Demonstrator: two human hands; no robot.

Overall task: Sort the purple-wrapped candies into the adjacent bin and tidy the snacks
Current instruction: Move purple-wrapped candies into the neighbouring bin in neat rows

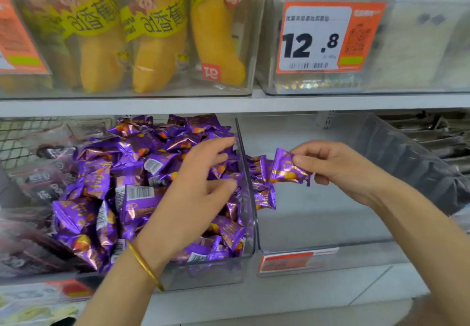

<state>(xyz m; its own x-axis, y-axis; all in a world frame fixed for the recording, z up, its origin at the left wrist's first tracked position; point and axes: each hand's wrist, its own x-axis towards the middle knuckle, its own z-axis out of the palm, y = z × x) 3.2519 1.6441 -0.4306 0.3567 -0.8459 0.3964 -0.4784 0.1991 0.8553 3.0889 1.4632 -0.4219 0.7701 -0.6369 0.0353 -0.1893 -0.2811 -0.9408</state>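
Note:
A heap of purple-wrapped candies (106,178) fills the clear left bin (203,272) on the lower shelf. My left hand (195,193) reaches into the heap at the bin's right side, fingers spread and slightly curled over the candies; whether it holds one is hidden. My right hand (338,168) pinches one purple candy (287,168) above the adjacent clear bin (330,226). A few purple candies (264,196) lie in that bin against its left wall.
Dark-wrapped snacks (48,173) sit left of the purple heap. A grey bag (412,158) lies at the right bin's far side. The upper shelf carries clear bins of yellow banana-shaped snacks (152,46) and a 12.8 price tag (328,38).

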